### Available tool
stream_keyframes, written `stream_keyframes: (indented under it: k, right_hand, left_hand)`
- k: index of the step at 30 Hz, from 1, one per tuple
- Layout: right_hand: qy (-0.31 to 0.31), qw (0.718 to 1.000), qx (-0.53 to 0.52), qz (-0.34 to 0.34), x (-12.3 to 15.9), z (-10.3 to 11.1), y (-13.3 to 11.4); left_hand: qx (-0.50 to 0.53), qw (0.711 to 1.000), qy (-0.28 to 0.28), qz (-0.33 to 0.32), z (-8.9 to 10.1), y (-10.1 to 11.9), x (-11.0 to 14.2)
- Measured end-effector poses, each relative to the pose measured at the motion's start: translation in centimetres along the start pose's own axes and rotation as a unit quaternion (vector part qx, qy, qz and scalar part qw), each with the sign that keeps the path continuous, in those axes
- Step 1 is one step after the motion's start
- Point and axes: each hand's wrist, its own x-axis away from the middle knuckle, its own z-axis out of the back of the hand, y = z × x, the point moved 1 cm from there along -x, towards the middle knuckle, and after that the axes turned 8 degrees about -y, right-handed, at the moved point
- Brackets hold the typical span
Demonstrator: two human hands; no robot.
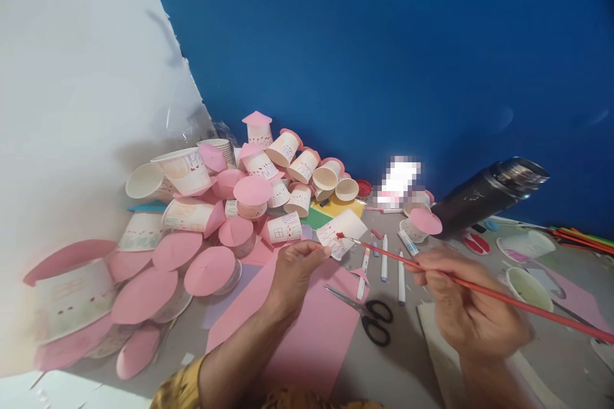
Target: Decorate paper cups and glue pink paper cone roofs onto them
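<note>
My left hand [300, 275] pinches the edge of a white paper cup [346, 230], which is tipped on its side and carries purple line drawings. In my right hand [472, 303] is a long red-handled paintbrush [503, 297], held like a pen. Its red-loaded tip is at the cup's side, where a red mark shows. Below the cup lies a large pink paper sheet [288, 345]. Black-handled scissors [377, 324] rest across its right edge. Between my hands several white markers [384, 259] lie on the table.
Many decorated paper cups with pink cone tops [211, 271] are piled at left. A black thermos [484, 195] leans at right near the blue wall [384, 57]. A red paint dish [476, 243] and a cup of cloudy liquid [530, 287] stand at right.
</note>
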Motion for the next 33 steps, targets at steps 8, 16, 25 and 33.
stream_keyframes:
  k: [8,16,25,33]
  right_hand:
    - [-0.015,1.0,0.001,-0.001,-0.19,-0.23,-0.07]
    - [-0.025,1.0,-0.008,0.008,-0.18,-0.32,0.09]
    - [0.042,0.999,0.007,0.019,-0.46,0.29,-0.17]
    - [-0.033,0.999,0.013,0.019,-0.42,0.19,0.15]
  left_hand:
    - [0.114,0.993,-0.014,0.035,-0.04,-0.21,-0.26]
    - [0.255,0.96,-0.016,0.113,-0.31,-0.05,-0.23]
    - [0.278,0.951,0.009,0.135,-0.41,0.11,-0.21]
    - [0.295,0.942,0.022,0.159,-0.68,0.53,-0.05]
